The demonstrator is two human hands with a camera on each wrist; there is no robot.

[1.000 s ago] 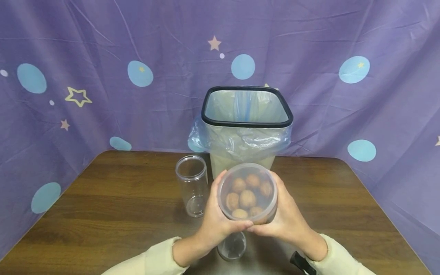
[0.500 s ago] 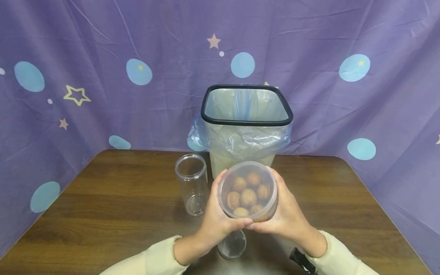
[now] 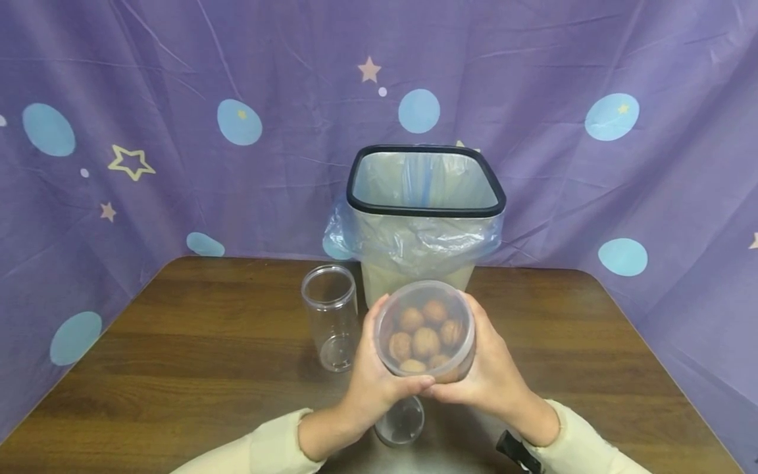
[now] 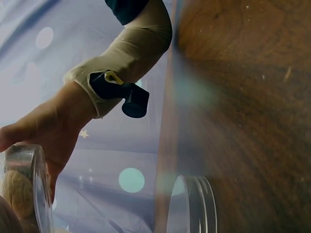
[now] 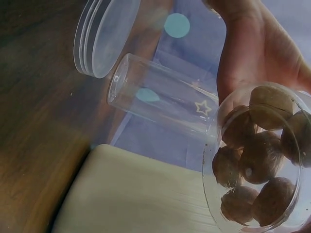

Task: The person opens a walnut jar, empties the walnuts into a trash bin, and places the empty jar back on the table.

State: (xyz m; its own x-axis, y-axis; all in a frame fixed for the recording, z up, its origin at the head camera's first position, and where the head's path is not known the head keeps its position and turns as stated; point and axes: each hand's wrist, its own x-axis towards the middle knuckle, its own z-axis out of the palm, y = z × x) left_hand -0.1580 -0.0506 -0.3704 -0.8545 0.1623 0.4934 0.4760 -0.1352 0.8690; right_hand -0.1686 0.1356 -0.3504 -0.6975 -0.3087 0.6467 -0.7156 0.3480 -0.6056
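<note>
Both hands hold a clear plastic jar of walnuts (image 3: 425,336) above the table, its frosted lid tilted toward the head camera. My left hand (image 3: 370,368) grips the jar's left side and my right hand (image 3: 493,365) its right side, with the thumbs meeting at the near edge. Several walnuts (image 5: 262,155) show through the jar's clear bottom in the right wrist view. Below the hands a round, clear screw lid (image 3: 400,424) lies on the table, partly covered by the left thumb in the head view. Just left of the hands stands a tall clear jar (image 3: 330,322), uncapped with nothing in it.
Behind the held jar stands a cream bin (image 3: 417,263) with a black rim and a bluish plastic liner folded over it. The brown wooden table (image 3: 195,355) reaches back to a purple curtain (image 3: 284,131) with stars and dots. A black strap (image 3: 518,451) sits at the right cuff.
Hardly anything differs: the view has tilted slightly, and the held jar has shifted a touch. Both hands keep the same grip.
</note>
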